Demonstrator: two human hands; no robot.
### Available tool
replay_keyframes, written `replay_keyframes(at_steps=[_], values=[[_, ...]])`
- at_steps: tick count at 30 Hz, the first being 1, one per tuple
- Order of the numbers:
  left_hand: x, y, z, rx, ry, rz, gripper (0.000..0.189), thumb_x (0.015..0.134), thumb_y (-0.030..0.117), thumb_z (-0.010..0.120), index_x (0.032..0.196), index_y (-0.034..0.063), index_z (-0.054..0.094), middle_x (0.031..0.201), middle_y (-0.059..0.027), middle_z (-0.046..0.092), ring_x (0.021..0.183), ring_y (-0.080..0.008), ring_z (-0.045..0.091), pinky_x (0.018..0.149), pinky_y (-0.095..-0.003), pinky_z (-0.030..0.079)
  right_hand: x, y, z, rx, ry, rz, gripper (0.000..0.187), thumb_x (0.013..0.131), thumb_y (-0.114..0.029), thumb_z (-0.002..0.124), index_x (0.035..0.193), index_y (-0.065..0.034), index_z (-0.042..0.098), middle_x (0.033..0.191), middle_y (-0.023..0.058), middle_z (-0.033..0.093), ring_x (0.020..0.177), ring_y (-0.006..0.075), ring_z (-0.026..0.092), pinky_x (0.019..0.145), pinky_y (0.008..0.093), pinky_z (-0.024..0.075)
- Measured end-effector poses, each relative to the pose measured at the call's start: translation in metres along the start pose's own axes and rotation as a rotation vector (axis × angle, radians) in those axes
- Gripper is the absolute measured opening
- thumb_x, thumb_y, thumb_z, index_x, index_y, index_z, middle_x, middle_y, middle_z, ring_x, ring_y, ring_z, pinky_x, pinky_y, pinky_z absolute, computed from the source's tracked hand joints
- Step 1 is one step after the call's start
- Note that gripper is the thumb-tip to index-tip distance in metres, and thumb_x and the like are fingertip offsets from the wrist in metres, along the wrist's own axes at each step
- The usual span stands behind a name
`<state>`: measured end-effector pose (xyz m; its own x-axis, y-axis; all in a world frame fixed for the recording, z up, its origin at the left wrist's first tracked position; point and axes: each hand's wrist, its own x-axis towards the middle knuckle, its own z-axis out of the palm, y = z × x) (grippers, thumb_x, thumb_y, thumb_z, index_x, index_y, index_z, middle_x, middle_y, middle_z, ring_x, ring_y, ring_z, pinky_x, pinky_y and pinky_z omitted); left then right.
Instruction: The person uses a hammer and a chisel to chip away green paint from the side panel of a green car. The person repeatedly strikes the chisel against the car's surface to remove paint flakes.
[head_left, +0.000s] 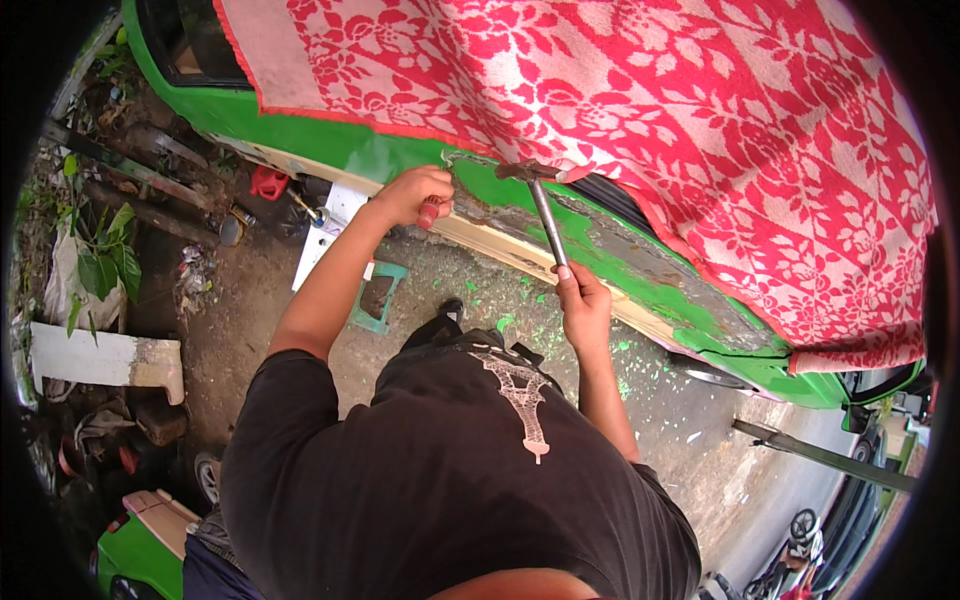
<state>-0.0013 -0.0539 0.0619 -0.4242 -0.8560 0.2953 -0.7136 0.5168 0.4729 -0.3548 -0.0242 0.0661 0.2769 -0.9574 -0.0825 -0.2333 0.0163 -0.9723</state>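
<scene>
My left hand (415, 193) is closed around a tool with a red handle (428, 213), held close against the side of a green car (300, 139). The handle's butt points toward me, and the fingers hide the working end, so its kind cannot be told. In my right hand (585, 304) is a hammer (546, 214), gripped near the end of its metal shaft. Its head is raised in front of the car panel, to the right of my left hand. Green paint has come off parts of the panel, baring a rough grey and brown surface (637, 255).
A red and pink floral blanket (600, 82) drapes over the car. Paint flakes (506, 321) litter the concrete floor. Left of my feet are a teal plastic stool (373, 324), a white board (311, 255) and a red container (268, 183). A long bar (825, 454) stands out at right.
</scene>
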Motion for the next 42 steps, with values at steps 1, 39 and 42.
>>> replay_keyframes(at_steps=[1,39,42], values=[[0.003,0.001,-0.002,0.003,-0.022,0.017,0.023,0.066,0.004,0.068,0.065,0.0042,0.045,0.068,-0.0083,0.048,0.070,-0.0296,0.052,0.063,-0.0400,0.042,-0.001,0.000,0.001,-0.012,-0.004,-0.019,0.030,0.096,-0.028,0.062,0.105,-0.0002,0.069,0.066,-0.0023,0.051,0.060,0.0062,0.043,0.054,0.0249,0.0363],[-0.021,0.023,0.036,-0.120,0.347,-0.216,0.012,0.090,0.010,0.067,0.096,0.0039,0.059,0.081,-0.0077,0.061,0.071,-0.0208,0.056,0.067,-0.0315,0.046,-0.035,0.029,0.006,0.108,0.199,-0.201,0.024,0.095,-0.021,0.063,0.104,0.0003,0.068,0.065,0.0010,0.055,0.061,0.0079,0.049,0.057,0.0257,0.0411],[-0.035,0.020,0.048,-0.091,0.418,-0.177,0.014,0.088,0.003,0.064,0.101,0.0038,0.058,0.092,-0.0087,0.061,0.080,-0.0242,0.061,0.073,-0.0333,0.049,-0.038,0.035,0.005,0.152,0.188,-0.110,0.026,0.096,-0.022,0.062,0.105,0.0017,0.068,0.069,-0.0027,0.054,0.063,0.0058,0.046,0.057,0.0234,0.0381]])
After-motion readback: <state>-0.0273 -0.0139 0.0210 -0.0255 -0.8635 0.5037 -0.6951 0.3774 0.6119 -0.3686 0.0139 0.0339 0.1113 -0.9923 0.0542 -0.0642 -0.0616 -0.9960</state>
